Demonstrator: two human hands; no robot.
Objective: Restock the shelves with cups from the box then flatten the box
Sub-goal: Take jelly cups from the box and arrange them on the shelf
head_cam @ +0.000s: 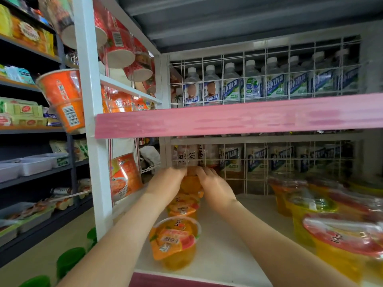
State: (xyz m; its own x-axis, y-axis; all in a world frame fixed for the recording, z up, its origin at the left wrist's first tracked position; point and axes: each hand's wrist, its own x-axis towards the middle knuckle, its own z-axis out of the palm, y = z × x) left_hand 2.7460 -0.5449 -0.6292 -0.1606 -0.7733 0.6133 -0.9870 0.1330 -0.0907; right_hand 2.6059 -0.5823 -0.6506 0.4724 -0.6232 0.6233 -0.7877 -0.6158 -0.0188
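Note:
Both my arms reach deep into a white shelf [223, 245]. My left hand [165, 181] and my right hand [213, 183] clasp an orange fruit cup [189, 183] from either side at the back, close to the wire grid. In front of it stand two more orange fruit cups in a row, one in the middle [182, 206] and one near the shelf's front edge [176, 241]. The box is not in view.
Yellow and red-lidded cups [339, 241] fill the shelf's right side. A pink shelf edge [238, 117] runs overhead. A wire grid [269, 162] with bottles behind it closes the back. Noodle cups [62, 98] hang on the white post [93, 121] at left.

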